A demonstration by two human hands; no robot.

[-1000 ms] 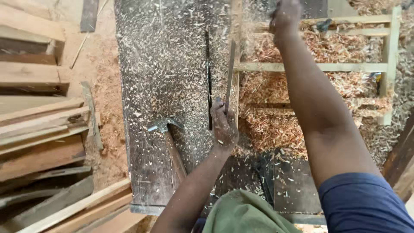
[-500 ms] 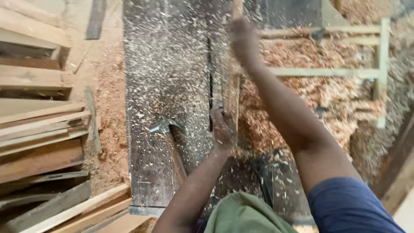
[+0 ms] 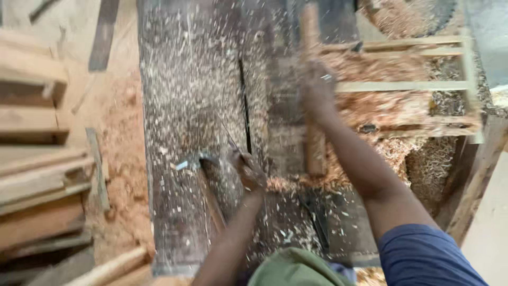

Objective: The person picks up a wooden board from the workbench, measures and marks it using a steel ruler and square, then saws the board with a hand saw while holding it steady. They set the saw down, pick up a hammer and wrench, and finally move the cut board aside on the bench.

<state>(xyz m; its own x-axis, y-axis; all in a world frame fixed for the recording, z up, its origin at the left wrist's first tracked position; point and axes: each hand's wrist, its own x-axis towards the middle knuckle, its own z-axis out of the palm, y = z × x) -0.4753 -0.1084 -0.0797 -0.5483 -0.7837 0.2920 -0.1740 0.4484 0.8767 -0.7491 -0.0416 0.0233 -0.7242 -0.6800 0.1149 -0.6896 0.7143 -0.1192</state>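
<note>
- Nearest: my green garment (image 3: 296, 270) and blue sleeve (image 3: 428, 254), at the near edge of the saw table (image 3: 180, 106).
- Saw table: flat, dark metal, scuffed, speckled all over with pale wood chips. Long and narrow, it runs away from me. All places below are told off this table.
- Hammer (image 3: 203, 175) lies on the table's near half, metal head pale, wooden handle pointing back toward me. It sits just left of my left hand.
- Left hand (image 3: 246, 169): resting on the table near the slot's near end, fingers curled down. Blurred; I cannot tell whether it grips anything.
- Slot (image 3: 244, 106): a thin dark slit along the table's middle, just beyond my left hand.
- Right hand (image 3: 316, 87): raised over the table's right part, closed round a long, narrow wooden strip (image 3: 312, 143), light brown and straight. The strip stands lengthwise with the table, motion-blurred.
- Right of the table: an open frame of pale wooden slats (image 3: 407, 85), heaped inside with curly orange-brown shavings (image 3: 370, 111).
- Left of the table: sawdust floor (image 3: 119, 159), reddish and powdery, then stacked rough planks (image 3: 37, 175).
</note>
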